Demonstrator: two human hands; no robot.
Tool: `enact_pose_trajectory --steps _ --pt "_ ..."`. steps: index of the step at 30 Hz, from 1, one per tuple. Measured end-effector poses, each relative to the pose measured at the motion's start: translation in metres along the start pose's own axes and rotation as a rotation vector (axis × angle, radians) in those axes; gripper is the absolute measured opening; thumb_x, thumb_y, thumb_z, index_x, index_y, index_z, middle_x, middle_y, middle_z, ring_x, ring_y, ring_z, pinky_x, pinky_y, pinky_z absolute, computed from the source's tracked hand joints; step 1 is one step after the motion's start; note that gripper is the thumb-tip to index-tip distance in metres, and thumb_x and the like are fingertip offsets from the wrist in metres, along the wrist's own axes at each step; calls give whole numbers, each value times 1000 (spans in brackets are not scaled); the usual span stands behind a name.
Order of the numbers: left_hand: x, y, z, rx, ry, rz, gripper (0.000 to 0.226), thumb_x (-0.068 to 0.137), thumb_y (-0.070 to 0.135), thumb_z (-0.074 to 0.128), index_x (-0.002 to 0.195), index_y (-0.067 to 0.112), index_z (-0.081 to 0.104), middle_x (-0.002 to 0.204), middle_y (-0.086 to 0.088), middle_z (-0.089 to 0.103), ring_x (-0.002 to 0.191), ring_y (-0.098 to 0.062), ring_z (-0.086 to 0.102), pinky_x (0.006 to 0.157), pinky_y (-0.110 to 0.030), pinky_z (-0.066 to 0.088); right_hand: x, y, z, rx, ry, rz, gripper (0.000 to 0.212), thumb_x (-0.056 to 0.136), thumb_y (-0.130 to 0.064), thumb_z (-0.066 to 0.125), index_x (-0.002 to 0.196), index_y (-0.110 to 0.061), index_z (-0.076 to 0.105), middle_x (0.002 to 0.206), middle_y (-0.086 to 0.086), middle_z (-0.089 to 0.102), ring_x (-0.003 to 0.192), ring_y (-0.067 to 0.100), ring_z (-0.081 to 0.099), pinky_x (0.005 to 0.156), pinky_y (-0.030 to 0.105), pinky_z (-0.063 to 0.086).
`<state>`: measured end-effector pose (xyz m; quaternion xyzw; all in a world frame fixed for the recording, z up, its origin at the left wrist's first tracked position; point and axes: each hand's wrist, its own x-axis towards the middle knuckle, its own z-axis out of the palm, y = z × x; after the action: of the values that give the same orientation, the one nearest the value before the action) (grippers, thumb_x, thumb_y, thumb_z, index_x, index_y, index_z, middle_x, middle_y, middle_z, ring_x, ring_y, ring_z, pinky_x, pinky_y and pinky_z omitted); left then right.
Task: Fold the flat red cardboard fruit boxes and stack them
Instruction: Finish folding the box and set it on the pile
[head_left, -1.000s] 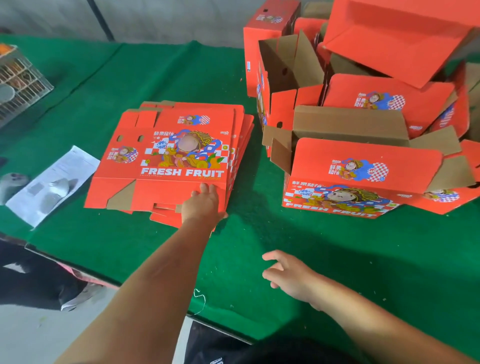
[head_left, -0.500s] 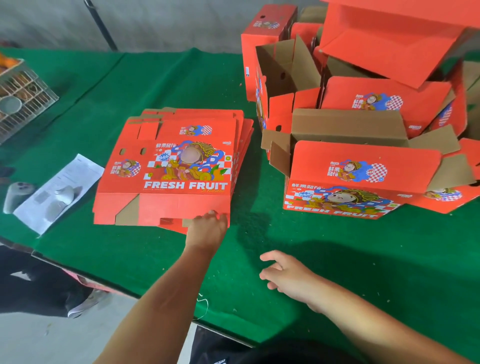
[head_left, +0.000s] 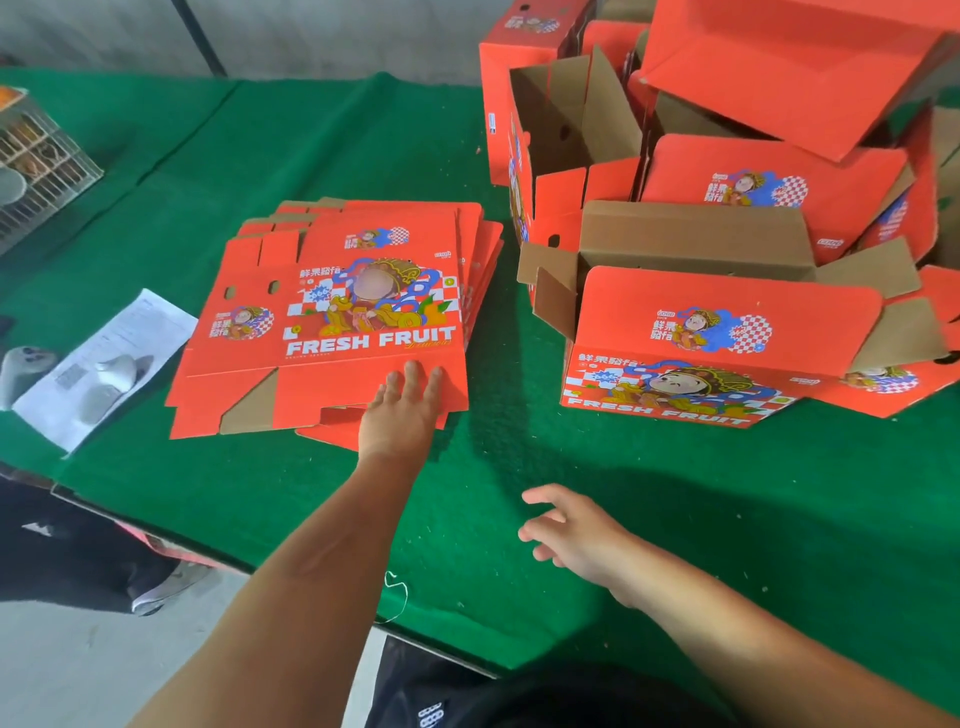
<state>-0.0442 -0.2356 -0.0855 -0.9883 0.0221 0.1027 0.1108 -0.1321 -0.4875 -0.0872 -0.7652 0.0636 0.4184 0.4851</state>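
A stack of flat red cardboard boxes (head_left: 480, 260) lies on the green table (head_left: 322, 150), left of centre. The top flat box (head_left: 332, 312) reads "FRESH FRUIT" and sits askew, nearer to me than the sheets below. My left hand (head_left: 402, 415) holds its near right flap, fingers straight on top and thumb hidden under the edge. My right hand (head_left: 571, 530) hovers open over the cloth, holding nothing. Folded red boxes (head_left: 722, 332) are piled at the right, flaps up.
A sheet of paper (head_left: 135, 327) with a white device (head_left: 117, 369) on it lies at the left, next to a grey device (head_left: 21, 364). A wire basket (head_left: 36, 166) stands far left. The table's near edge runs just below my arms.
The top flat box has slid toward me off the stack. My left hand's fingers now lie on its near flap. The right hand has barely moved.
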Motion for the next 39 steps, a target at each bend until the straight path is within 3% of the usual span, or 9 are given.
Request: enact_pose_trajectory --steps 4,9,16,20,24,28,31,35,39 --pt "-10 -7 -12 -123 181 48 55 105 10 49 155 25 30 160 0 34 146 -31 41 100 -46 53 -2 -6 1 29 6 -4 49 94 -34 58 142 -38 48 114 1 70 102 23 71 96 45 55" --pt "-28 -7 -40 -410 532 117 20 93 19 65 109 21 78 95 -7 77 79 -33 74 59 -37 57 -9 -25 -4 71 19 -71 46 98 -30 56 143 -35 48 118 -3 68 99 14 71 96 37 56" --pt "-75 59 -78 -896 673 107 23 102 28 52 97 12 68 90 -2 68 85 -23 59 72 -37 46 -14 -72 -9 490 172 -271 31 97 -32 67 123 -40 50 117 -2 70 97 15 70 96 44 58" --pt "-91 95 -106 -1219 668 133 7 103 25 58 106 30 63 98 9 68 92 -13 64 79 -24 48 -16 -94 -31 490 467 -508 33 98 -14 58 123 -36 59 105 -17 74 92 -3 69 69 12 52" --pt "-80 103 -110 -923 492 146 30 95 12 64 120 25 58 118 1 61 108 -25 59 91 -36 47 -20 -104 -74 510 633 -384 10 94 -12 66 91 -21 70 77 -12 71 58 -6 62 51 12 48" --pt "-76 91 -104 -700 73 -119 28 98 19 53 127 23 52 135 -7 50 113 -40 61 90 -44 52 -31 -107 -118 141 652 -213 42 90 -1 69 129 -6 57 107 11 63 92 26 64 80 42 59" --pt "-77 95 -113 -568 53 -92 26 110 31 37 117 15 57 116 -15 64 102 -42 65 84 -44 53 -55 -129 -121 -69 709 -456 30 95 -12 65 125 -15 62 121 12 69 112 29 63 96 46 53" --pt "-71 110 -148 -799 38 -17 36 109 32 38 76 19 47 80 -11 60 87 -42 62 67 -38 38 -92 -133 -101 -919 1052 -344 95 77 -46 76 155 -13 33 143 15 48 143 39 34 122 52 12" --pt "-61 134 -184 -1276 55 27 36 97 27 48 65 13 56 58 -5 58 59 -19 46 59 -31 37 -119 -130 -83 -964 1242 -579 78 77 -34 68 150 -17 45 167 14 22 146 37 27 120 52 8"
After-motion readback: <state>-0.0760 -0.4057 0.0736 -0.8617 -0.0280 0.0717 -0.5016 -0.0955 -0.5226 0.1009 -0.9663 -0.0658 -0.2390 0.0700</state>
